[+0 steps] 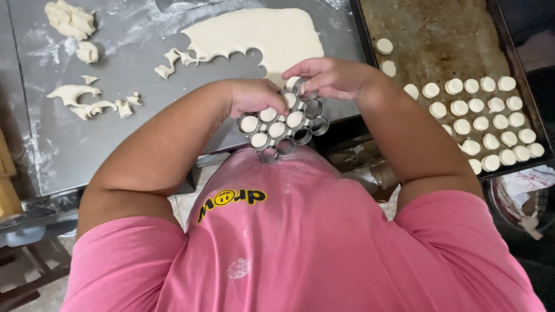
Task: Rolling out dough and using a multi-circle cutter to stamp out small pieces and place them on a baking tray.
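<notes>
You have bare table [144,133] ahead of you between the rolled dough [260,37] and the near edge, with the baking tray [439,34] on your right. The ring cutter [283,124] sits over that edge between your hands. Your left hand [254,97] is curled, gripping its side, while your right hand [332,78] bends down, pinching a dough round [293,82] at its top.

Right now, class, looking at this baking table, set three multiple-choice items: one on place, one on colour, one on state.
1. Where do the cut dough rounds lie?
A on a dark tray at the right
B on the floor
C in a bowl

2. What colour is the shirt?
A green
B pink
C white

3. What state is the ring cutter in?
A flat on the table
B empty
C held in both hands, some rings filled

Answers: 1 A, the rounds sit in rows on the tray; 2 B, plainly pink; 3 C, left hand and right hand grip it.
</notes>
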